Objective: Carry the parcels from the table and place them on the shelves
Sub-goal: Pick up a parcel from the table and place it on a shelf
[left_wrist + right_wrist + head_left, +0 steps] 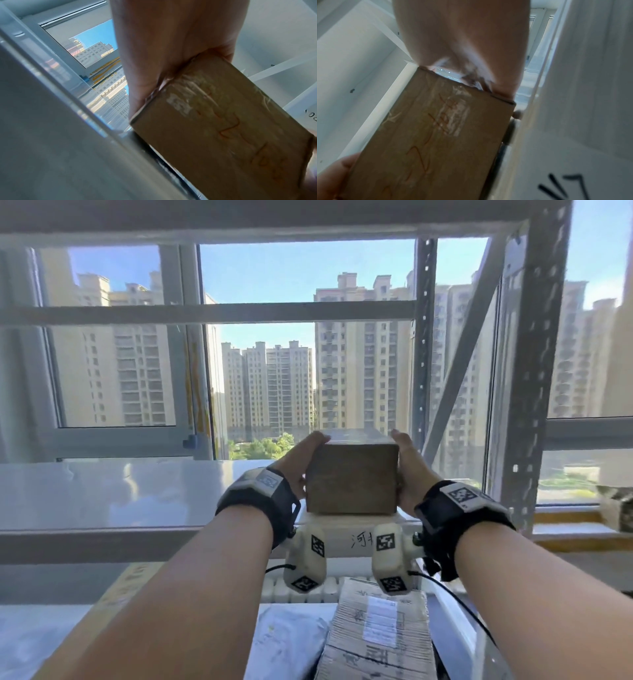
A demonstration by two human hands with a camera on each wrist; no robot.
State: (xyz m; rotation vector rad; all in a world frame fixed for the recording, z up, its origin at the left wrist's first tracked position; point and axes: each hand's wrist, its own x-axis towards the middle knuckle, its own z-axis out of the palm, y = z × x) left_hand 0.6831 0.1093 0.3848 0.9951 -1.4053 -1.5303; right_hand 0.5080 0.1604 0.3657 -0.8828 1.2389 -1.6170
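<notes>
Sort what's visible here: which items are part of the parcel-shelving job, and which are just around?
Job:
- brown cardboard box, gripped between left hand and right hand
- white box beneath it
- metal shelf
- taped parcel lower down

Just around:
- window frame
- apartment towers outside

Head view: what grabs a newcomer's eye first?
The brown cardboard box at centre, gripped on either side by the left hand and right hand at the level of the grey shelf. Behind it, a wide window full of high-rise towers. Another parcel lies on the level below.
</notes>
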